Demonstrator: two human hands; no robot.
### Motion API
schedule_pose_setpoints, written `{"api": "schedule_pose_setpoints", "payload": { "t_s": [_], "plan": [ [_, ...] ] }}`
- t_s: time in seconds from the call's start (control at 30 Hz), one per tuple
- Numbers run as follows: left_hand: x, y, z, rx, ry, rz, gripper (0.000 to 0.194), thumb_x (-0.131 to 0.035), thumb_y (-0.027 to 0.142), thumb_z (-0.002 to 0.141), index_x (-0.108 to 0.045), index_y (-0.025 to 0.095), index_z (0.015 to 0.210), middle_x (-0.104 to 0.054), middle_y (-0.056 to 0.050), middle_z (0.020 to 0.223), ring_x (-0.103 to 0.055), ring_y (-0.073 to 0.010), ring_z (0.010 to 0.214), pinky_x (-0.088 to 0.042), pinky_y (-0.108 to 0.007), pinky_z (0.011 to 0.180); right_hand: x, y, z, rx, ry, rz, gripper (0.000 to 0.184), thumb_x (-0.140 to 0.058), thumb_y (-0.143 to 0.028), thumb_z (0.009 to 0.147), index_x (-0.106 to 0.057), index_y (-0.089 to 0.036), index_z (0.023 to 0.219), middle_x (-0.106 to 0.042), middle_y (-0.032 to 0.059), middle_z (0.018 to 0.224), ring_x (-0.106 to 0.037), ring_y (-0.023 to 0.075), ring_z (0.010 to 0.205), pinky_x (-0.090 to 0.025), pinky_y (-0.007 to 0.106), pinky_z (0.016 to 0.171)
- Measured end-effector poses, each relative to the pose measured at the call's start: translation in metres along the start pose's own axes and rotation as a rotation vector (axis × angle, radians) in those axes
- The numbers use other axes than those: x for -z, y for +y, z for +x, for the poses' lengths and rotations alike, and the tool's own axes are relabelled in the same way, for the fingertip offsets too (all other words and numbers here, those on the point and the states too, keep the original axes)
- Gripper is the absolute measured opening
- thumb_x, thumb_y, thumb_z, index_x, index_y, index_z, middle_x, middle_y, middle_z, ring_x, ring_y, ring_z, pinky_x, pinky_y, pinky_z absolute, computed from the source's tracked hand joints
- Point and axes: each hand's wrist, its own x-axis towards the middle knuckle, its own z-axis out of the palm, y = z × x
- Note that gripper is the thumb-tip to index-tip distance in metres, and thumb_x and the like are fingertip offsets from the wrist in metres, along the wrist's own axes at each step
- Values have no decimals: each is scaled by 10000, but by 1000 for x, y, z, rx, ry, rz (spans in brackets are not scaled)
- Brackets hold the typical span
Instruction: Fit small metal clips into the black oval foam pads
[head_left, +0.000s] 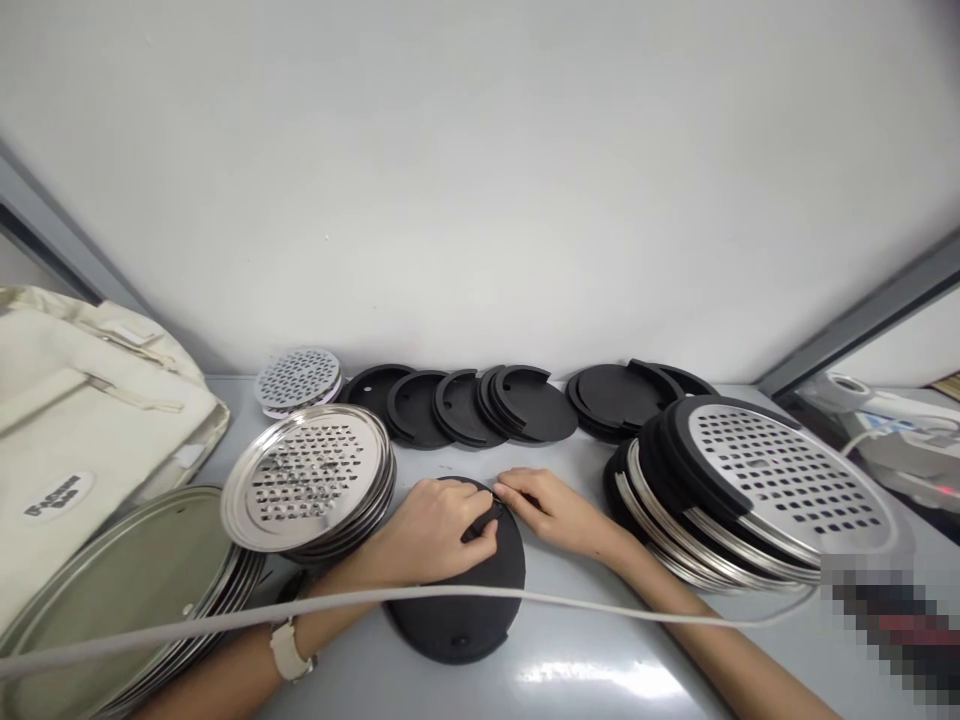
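Note:
A black round disc (465,625) lies flat on the grey table in front of me, with a small raised knob or hole near its front rim. My left hand (442,527) is over the disc, fingers curled and bent towards its far right edge. Coming from the right, my right hand (553,512) has its thumb and fingers pressed together at that same edge. Between the fingertips of both hands shows a tiny shiny piece, too small to name. A pale strap circles my left wrist.
A white cable (570,603) crosses over both forearms. Perforated metal grater plates (307,480) are stacked at left, with larger plates and black rings (787,480) at right. Black discs (540,405) line the wall. A cream bag (67,430) and green-grey round plates (127,590) stand far left.

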Motion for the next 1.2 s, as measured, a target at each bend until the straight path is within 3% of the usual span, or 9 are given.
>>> {"api": "schedule_pose_setpoints", "payload": {
  "t_s": [0.9, 1.2],
  "plan": [
    [2, 1, 0, 24, 13, 0, 137, -498, 262, 836, -468, 191, 722, -590, 13, 697, -551, -148, 645, -291, -291, 571, 8, -1, -4, -45, -81, 88, 334, -384, -287, 936, -327, -195, 619, -320, -56, 573, -314, 94, 535, -242, 241, 506],
    [2, 1, 1, 28, -16, 16, 147, -503, 265, 828, -438, 195, 716, -578, 20, 695, -548, -146, 662, -291, -287, 585, 13, 1, -6, -50, -186, 91, 244, -438, -166, 863, -317, -197, 653, -338, -65, 593, -329, 85, 551, -254, 224, 506]
  ]
}}
